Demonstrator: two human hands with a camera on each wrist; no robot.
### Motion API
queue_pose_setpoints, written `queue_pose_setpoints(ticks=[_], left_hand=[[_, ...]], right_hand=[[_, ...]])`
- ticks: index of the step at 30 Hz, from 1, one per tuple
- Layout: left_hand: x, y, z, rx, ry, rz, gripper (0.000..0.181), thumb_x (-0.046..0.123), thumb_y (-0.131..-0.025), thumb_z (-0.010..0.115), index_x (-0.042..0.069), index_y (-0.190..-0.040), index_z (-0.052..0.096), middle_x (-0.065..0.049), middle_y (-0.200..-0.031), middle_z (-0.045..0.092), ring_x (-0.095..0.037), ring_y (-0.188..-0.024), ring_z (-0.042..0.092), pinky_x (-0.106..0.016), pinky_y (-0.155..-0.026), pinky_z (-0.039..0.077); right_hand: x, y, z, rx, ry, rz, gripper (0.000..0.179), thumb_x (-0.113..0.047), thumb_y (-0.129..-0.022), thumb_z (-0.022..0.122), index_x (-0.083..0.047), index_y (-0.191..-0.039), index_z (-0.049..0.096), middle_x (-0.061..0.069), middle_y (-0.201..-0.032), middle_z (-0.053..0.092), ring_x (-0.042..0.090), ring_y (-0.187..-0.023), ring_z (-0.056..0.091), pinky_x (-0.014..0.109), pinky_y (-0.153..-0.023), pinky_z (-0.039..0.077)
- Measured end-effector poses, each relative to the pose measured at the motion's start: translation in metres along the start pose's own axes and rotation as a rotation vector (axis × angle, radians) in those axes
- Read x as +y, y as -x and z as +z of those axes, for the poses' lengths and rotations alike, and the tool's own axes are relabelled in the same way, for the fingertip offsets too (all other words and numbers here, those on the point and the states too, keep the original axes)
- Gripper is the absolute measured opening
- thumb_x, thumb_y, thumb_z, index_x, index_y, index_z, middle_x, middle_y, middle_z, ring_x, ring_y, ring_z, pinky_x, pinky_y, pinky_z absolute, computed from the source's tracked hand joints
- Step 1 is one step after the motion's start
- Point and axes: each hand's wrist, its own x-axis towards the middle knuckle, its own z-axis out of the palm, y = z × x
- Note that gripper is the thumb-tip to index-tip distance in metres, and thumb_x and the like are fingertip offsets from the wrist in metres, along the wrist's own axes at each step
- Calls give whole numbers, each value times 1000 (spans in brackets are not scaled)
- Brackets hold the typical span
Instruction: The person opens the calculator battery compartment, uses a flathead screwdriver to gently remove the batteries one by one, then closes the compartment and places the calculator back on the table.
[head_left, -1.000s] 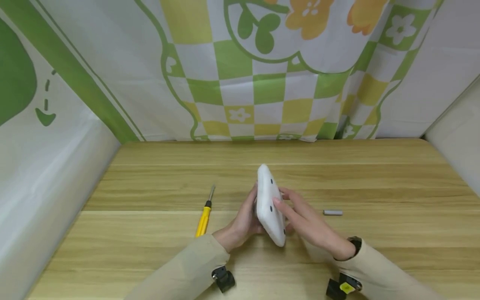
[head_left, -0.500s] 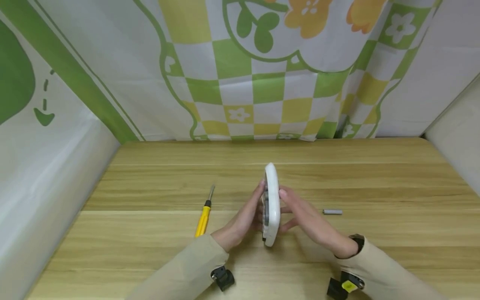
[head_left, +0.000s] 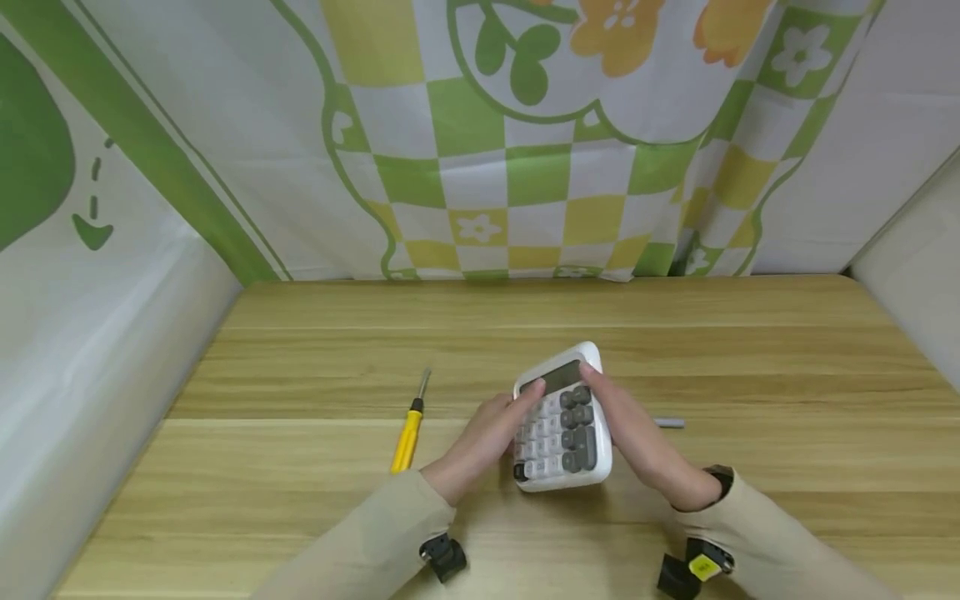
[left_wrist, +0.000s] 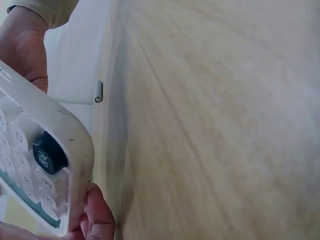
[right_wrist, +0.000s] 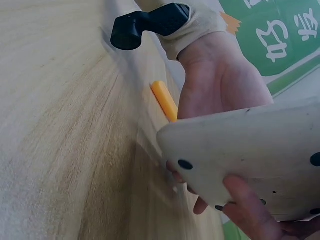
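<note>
A white calculator (head_left: 556,433) with light and dark grey round keys is held tilted above the table, its keys and dark display facing up toward the head camera. On its left side my left hand (head_left: 483,437) grips it, thumb over the front near the display. My right hand (head_left: 637,433) holds the right edge, with the thumb at the display's corner and fingers behind. The right wrist view shows the calculator's pale back (right_wrist: 240,150) with dark round feet and fingertips against it. One black key (left_wrist: 49,153) stands at a corner in the left wrist view.
A yellow-handled screwdriver (head_left: 408,433) lies on the wooden table (head_left: 300,375) left of the hands. Behind the right hand lies a small grey cylinder, possibly a battery (head_left: 670,423), partly covered. A patterned curtain (head_left: 540,183) hangs at the table's far edge.
The calculator has turned from showing its back, through edge-on, to showing its keys. Both hands have shifted their hold with it, and the thumbs now lie on the front.
</note>
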Motion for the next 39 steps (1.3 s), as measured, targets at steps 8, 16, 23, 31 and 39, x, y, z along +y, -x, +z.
queue_pose_setpoints(ticks=[8,16,23,31,39], left_hand=[[-1,4,-3,58,0,-40,56,41,-99,44,-5,-131,46,-15,-109,56,-21,-93,51,-31,-79,43],[-1,5,-7,133,11,-28,45,20,-100,42,-7,-136,40,-21,-118,57,-25,-97,55,-38,-84,49],[3,6,-11,185,-56,-17,43,23,-99,45,-5,-133,46,-19,-114,60,-25,-98,56,-39,-86,48],[5,7,-14,196,-99,-24,41,27,-101,46,-2,-129,48,-15,-110,58,-22,-93,54,-34,-80,49],[2,5,-17,213,-126,-10,41,27,-100,47,-3,-128,49,-15,-110,57,-24,-96,54,-36,-83,48]], right_hand=[[2,-2,-4,109,13,51,62,-47,-103,24,3,-133,47,16,-103,62,11,-86,60,24,-77,49],[9,-3,-9,144,32,96,67,-43,-104,23,8,-147,26,25,-148,33,32,-139,26,48,-117,19],[12,-4,-10,156,22,89,65,-39,-105,27,13,-144,26,29,-149,32,36,-142,25,49,-116,20],[14,-3,-10,176,57,97,55,-36,-105,29,9,-133,46,17,-102,60,15,-85,57,28,-71,51],[13,1,-7,94,125,54,58,-28,-103,39,3,-150,22,23,-134,51,27,-117,53,39,-95,47]])
